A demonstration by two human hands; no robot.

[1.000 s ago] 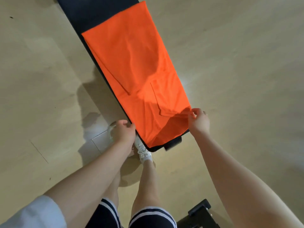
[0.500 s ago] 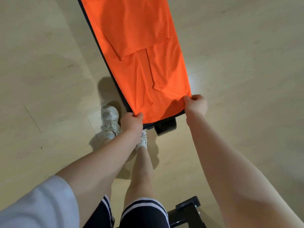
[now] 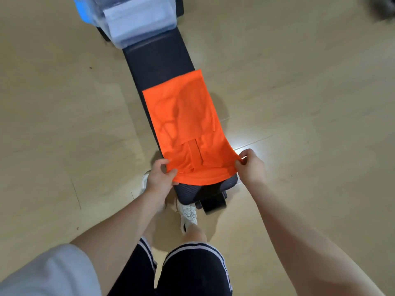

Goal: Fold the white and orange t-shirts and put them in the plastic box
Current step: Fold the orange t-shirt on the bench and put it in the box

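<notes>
Left hand (image 3: 159, 177) and right hand (image 3: 250, 165) each pinch a near corner of the orange t-shirt (image 3: 188, 124) on the black bench (image 3: 158, 58), apparently to fold it toward the plastic box (image 3: 132, 20).

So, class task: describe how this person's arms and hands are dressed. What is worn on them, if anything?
Both hands, left and right, are bare: no gloves, rings or watch visible. The forearms are uncovered too. Only a short white sleeve shows, on the left upper arm; the right arm shows no sleeve in view.
</notes>
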